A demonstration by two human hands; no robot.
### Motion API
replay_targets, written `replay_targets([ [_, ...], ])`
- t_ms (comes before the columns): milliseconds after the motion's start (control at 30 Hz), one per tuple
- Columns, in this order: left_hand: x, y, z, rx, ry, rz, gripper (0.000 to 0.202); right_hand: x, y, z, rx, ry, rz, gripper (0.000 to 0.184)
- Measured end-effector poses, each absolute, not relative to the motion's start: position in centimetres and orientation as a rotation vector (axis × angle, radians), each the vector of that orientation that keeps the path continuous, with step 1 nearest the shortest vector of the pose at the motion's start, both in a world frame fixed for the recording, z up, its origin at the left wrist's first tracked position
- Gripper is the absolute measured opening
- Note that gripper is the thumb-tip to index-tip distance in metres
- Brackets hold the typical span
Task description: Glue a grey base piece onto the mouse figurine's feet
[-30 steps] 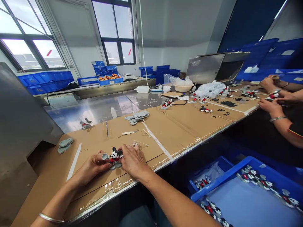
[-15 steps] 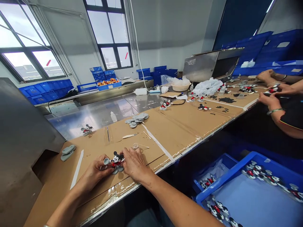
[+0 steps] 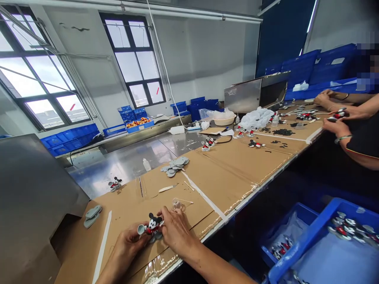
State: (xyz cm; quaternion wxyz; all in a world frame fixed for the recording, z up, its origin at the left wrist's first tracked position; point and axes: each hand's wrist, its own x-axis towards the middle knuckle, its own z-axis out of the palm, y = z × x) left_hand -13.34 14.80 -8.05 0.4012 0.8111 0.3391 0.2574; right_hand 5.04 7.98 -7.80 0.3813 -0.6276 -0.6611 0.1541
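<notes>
A small mouse figurine (image 3: 153, 223), with black round ears, a red body and a grey cup at its side, stands upright on a grey base between my hands. My left hand (image 3: 128, 245) grips it from the left, fingers by the cup and lower body. From the right, my right hand (image 3: 174, 228) pinches around its arm; the fingertips are partly hidden behind the figurine. Just beyond my right hand are a small clear cup (image 3: 177, 203) and a cotton swab (image 3: 186, 201). A white-handled craft knife (image 3: 167, 188) lies farther back on the cardboard (image 3: 231, 165).
Grey flat bases (image 3: 175, 165) are piled behind the knife, with two more (image 3: 92, 215) at left. Another figurine (image 3: 115, 183) stands near a metal panel (image 3: 35, 189). Blue bins (image 3: 334, 209) holding figurines sit at lower right. A co-worker's hands (image 3: 337, 120) handle a figurine at far right.
The view has tilted up, so the bench and hands sit lower and farther right in the picture. Both hands stay on the figurine. The co-worker's hands have shifted slightly.
</notes>
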Motion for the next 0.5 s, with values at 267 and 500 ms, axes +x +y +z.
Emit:
replay_targets([
  [267,-14.4,14.8,-9.7,2.328,0.798,0.828,0.023,5.3,7.0,-7.9,-1.423,-1.727,0.443,0.048],
  [500,-14.7,8.7,-9.2,2.668,0.841,1.415,0.033,7.0,4.5,-8.1,-0.776,-1.844,0.090,0.060],
])
